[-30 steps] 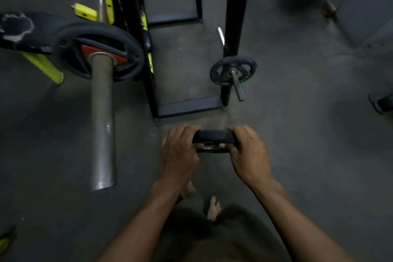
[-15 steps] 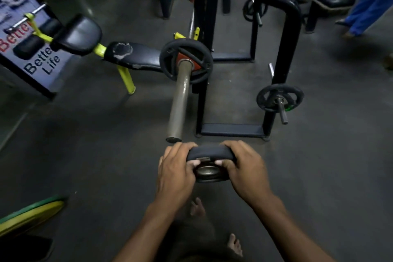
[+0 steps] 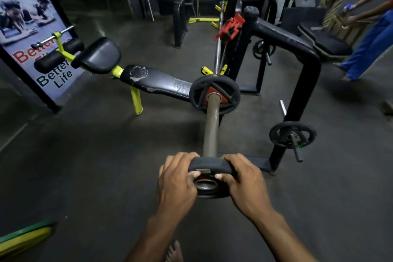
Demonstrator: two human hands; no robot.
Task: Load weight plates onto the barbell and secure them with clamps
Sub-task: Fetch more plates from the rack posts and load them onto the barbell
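A small black weight plate [image 3: 210, 176] is held upright at the centre of the view, just below the middle. It is gripped from both sides: the left hand [image 3: 177, 185] is curled round its edge at 9 o'clock, the right hand [image 3: 244, 185] at 3 o'clock, thumbs pressed on the near face. The near end of the barbell [image 3: 211, 127] is met by the plate's top edge; whether the bar has entered the hole cannot be told. The bar runs away toward 12 o'clock, where a larger black plate [image 3: 214, 94] is already seated on it. A red clamp [image 3: 230, 28] is seen on the black rack [image 3: 297, 49] at 1 o'clock. A worn bench [image 3: 157, 82] lies at 10 o'clock.
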